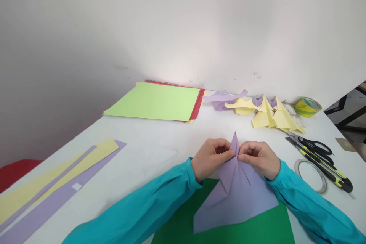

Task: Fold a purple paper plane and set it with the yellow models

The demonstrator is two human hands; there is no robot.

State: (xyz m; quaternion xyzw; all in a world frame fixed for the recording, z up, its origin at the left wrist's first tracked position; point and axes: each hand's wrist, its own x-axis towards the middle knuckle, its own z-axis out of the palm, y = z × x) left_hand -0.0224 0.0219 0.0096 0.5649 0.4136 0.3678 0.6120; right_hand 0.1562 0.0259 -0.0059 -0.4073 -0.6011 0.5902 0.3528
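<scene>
A sheet of purple paper (240,202), folded to a narrow point at its far end, is between my two hands. My left hand (213,157) pinches it just below the point, thumb on top. From the other side my right hand (259,157) pinches it at the same height, and the two thumbs almost meet at the centre crease. Creases fan out from there, and the wide part spreads toward me over a green sheet (174,223). The fingertips beneath the paper are hidden.
A stack of coloured paper topped by a light green sheet (157,101) lies against the wall. Folded yellow paper pieces (276,116) stand back right, near a yellow tape roll (307,106). Scissors (317,148), a utility knife (323,166) and clear tape (311,175) lie right; paper strips (68,183) left.
</scene>
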